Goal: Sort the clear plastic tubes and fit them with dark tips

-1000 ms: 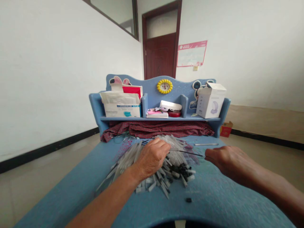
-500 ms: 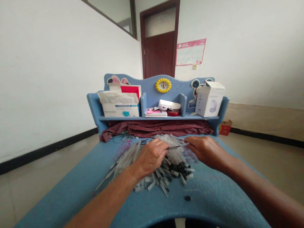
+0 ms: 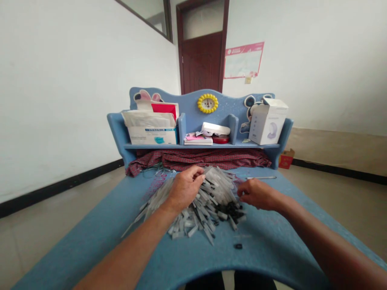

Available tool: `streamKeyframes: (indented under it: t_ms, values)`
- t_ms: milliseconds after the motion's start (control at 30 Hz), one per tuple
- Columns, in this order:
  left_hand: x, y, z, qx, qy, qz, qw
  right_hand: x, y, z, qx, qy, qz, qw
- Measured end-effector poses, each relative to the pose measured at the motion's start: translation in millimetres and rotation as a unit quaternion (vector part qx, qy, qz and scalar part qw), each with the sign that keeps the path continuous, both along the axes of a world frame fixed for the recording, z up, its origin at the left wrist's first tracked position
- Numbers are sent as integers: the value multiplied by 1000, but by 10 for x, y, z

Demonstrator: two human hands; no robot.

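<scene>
A heap of translucent pen barrels [image 3: 216,185] and caps lies on the blue table, with small black pieces [image 3: 231,210] at its right side. My left hand [image 3: 186,188] is over the left part of the heap, thumb and fingers closed together; what they pinch, if anything, is too small to make out. My right hand [image 3: 256,194] is at the heap's right edge, close to the black pieces, with its fingers curled and their tips partly hidden. Just beyond it, a slim pen [image 3: 261,177] lies on the table by itself.
One loose black piece [image 3: 238,246] lies near the table's [image 3: 99,225] curved front edge. Checked cloth [image 3: 196,158] is bunched under the shelf [image 3: 181,146]. On the shelf stand a mask box [image 3: 151,135], a red round tin [image 3: 220,139] and a white carton [image 3: 269,123].
Half a second ago both hands held a thin dark rod with a clear piece between them. The hands are now apart, and a pen lies on the table behind my right hand, which has moved lower.
</scene>
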State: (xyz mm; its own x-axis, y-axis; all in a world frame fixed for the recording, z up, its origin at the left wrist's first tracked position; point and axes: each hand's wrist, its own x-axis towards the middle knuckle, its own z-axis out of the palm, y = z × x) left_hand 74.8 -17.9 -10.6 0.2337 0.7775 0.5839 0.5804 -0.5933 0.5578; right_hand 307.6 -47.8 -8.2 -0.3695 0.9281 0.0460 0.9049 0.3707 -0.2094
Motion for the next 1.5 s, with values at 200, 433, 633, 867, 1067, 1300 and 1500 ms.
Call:
streamKeyframes:
  t_ms: [200,433,633,867,1067,1300,1500]
  values:
    - [10,22,-27,-4,0,1,1000,89,-103,-137,-75,64,16,995]
    - [20,39,-75,-1,9,-20,1000,76,4,-269,-63,115,41,990]
    - [24,8,-54,2,17,-17,1000,49,36,-355,-52,158,31,986]
    - [25,6,-62,9,15,-22,1000,129,95,-434,-80,282,-19,956]
    - [11,40,-117,16,29,-25,999,136,174,-284,-115,407,-32,906]
    - [15,5,-85,49,55,-12,997,-71,318,33,-59,511,-2,858]
    - [5,-41,-38,78,100,-15,992,-244,366,-16,-34,575,66,815]
